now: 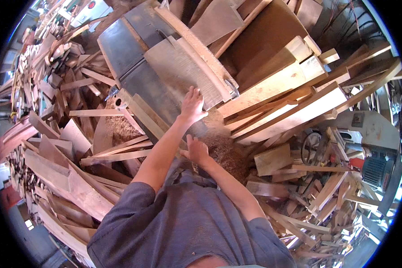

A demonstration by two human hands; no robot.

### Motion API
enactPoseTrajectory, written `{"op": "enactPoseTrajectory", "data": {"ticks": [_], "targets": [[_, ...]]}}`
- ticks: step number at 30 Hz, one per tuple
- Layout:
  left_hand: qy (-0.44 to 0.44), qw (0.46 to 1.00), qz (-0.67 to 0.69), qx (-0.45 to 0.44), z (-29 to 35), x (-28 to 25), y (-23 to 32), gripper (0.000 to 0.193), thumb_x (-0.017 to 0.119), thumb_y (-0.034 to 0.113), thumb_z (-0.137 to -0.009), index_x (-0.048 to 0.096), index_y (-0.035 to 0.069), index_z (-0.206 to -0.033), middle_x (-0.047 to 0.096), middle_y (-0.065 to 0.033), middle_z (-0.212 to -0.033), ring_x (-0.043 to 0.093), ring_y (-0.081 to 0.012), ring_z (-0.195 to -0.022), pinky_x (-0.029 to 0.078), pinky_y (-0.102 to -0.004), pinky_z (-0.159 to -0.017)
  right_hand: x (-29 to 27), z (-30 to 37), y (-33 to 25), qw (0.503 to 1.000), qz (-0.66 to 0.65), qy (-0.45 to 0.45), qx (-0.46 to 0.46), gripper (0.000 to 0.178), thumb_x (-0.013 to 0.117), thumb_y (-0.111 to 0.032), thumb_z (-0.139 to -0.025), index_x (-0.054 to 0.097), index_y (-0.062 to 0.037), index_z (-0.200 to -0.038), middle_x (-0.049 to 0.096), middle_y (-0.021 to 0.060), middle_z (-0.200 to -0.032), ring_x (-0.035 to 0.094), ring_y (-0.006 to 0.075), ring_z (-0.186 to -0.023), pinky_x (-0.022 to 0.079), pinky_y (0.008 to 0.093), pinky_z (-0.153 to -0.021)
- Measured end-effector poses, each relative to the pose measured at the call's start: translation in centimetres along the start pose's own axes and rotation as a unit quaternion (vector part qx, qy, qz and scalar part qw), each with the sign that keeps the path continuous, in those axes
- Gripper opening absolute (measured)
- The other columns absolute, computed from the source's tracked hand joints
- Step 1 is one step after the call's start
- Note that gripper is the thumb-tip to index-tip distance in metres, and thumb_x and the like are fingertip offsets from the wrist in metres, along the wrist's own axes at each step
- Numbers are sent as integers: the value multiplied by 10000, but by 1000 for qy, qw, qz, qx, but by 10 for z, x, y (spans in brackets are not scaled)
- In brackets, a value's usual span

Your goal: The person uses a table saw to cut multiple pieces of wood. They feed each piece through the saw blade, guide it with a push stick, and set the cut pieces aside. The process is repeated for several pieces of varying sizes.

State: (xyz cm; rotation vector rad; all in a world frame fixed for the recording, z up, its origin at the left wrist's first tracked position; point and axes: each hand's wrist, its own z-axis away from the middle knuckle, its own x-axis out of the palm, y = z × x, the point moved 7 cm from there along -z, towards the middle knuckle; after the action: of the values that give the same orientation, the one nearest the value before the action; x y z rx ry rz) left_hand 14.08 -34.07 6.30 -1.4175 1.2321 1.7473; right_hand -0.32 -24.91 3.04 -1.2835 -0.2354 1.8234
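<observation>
A wide, pale board (176, 67) lies flat on the dark metal table (140, 91) of a jointer-like woodworking machine, alongside its raised wooden fence (201, 56). My left hand (193, 106) is stretched over the near end of this board, fingers extended and touching or just above its surface. Closer to my body, my right hand (196, 151) hovers by the near end of the table, its fingers loosely apart and apparently holding nothing. Sawdust (228, 154) is heaped beside and below that hand.
Several long planks (272, 91) are stacked right of the fence. Scrap wood (71, 174) piles up on the left. A wooden rail (149, 118) borders the table's near left. On the right stand a machine with a handwheel (311, 145) and a motor (376, 172), amid more offcuts.
</observation>
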Motion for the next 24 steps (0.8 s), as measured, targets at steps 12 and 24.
{"op": "enactPoseTrajectory", "data": {"ticks": [12, 24], "targets": [[50, 999, -10, 13, -1, 10, -16, 619, 885, 323, -630, 707, -74, -1071, 507, -236, -1406, 396, -433, -1439, 392, -475, -1165, -42, 57, 56, 999, 24, 32, -19, 412, 761, -386, -820, 675, -42, -1029, 694, 217, -1036, 677, 396, -1017, 548, 493, -859], [39, 999, -12, 1, -6, 15, -24, 614, 875, 290, -618, 723, -45, -1110, 530, -217, -1404, 397, -423, -1417, 377, -473, -1154, -120, 302, 178, 959, -13, 190, 209, 347, 821, -189, -796, 720, -53, -1099, 698, 141, -797, 661, 218, -690, 549, 368, -679]]}}
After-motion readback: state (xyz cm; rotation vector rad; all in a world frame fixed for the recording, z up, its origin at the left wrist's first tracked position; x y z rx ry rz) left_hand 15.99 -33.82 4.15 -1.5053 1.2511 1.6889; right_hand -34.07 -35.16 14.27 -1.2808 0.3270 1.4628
